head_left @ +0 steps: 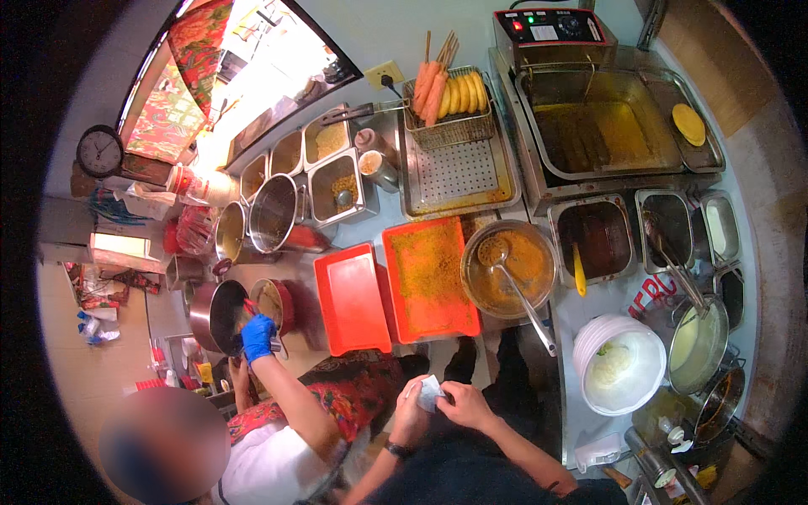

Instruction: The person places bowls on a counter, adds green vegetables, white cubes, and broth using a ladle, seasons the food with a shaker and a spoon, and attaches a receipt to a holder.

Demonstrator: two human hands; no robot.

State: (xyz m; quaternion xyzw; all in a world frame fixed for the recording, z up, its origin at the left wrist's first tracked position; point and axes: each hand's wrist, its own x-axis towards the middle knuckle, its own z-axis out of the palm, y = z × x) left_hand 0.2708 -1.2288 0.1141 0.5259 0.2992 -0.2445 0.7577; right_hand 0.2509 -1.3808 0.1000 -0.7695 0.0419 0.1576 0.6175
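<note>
My left hand [411,411], with a dark band at its wrist, holds a small white paper or tissue [430,394] in front of my body. The fingers of my right hand [466,405] touch the other side of that paper. Both hands are below a red tray [432,278] coated with orange-brown crumbs and an emptier-looking red tray [353,297]. Beside the crumb tray, a steel bowl [541,252] holds orange powder or crumbs and a perforated ladle [521,297].
A co-worker's blue-gloved hand [258,338] reaches over a dark pot [221,315] at left. A deep fryer [536,177] stands at upper right. Skewered pink items and yellow slices sit in a wire basket [451,136]. White bowls [650,385] are stacked at right.
</note>
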